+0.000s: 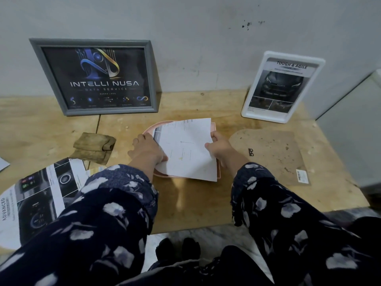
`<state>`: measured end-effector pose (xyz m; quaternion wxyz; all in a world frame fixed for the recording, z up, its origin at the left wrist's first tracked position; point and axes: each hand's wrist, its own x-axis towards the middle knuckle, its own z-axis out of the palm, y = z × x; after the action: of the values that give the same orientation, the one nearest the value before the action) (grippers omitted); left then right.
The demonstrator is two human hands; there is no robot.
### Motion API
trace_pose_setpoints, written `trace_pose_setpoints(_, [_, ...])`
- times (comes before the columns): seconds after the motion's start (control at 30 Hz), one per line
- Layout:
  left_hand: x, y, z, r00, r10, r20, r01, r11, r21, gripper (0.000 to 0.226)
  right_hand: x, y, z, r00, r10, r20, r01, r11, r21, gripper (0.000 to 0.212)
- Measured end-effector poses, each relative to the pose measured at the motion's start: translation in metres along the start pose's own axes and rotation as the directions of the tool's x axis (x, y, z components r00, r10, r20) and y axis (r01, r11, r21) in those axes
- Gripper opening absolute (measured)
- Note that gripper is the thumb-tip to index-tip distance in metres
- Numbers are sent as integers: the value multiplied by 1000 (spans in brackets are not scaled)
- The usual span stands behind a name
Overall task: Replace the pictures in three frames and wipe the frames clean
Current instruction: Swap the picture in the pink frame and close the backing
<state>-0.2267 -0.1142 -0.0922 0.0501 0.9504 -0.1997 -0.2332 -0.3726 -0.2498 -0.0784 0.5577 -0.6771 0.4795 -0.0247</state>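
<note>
Sheet [186, 149] between the fingers is white with faint grey print, sitting on a pale pink frame [214, 129]. Sleeves [115, 195] are navy with whitish-grey petal blotches. Left of the fingers, a dingy tan cloth [93, 147]. Beyond them: grey frame [92, 76] with a black, blue and gold logo print, white frame [282, 87] with a dark car. Table [195, 203] is yellowish plywood.

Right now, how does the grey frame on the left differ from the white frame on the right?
The grey frame lies landscape; the white frame stands portrait. The grey frame has square corners and a dark logo picture reading INTELLI NUSA; the white frame has rounded corners and a car picture headed TOUGH & AGILE. Both lean upright against the wall at the table's back.
</note>
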Motion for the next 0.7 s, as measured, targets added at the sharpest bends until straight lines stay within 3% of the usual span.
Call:
trace_pose_setpoints(0.1, [0,0,0,1000,-4,9,4,1000,-19,97,-1,-1,-2,1000,4,24,-3,999,-35,46])
trace_pose_setpoints(0.3, [0,-1,1,1000,-2,1,2,997,-81,97,0,5,1,997,69,-14,-69,997,17,38])
trace_pose_setpoints(0.43, [-5,-3,2,999,-12,-40,3,975,-221,88,-1,3,-2,996,85,-20,-84,995,55,36])
trace_pose_setpoints(0.5, [-8,-3,1,995,-17,-103,-11,965,-264,74,-5,-1,-5,997,70,-27,-67,994,81,36])
trace_pose_setpoints(0.63, [-13,-9,-12,968,-42,-249,-74,896,-439,24,-5,-19,-4,999,-4,-43,9,994,112,39])
trace_pose_setpoints(0.7, [-19,-21,-22,954,-41,-296,-129,837,-531,14,-3,-32,6,997,-33,-70,43,988,148,41])
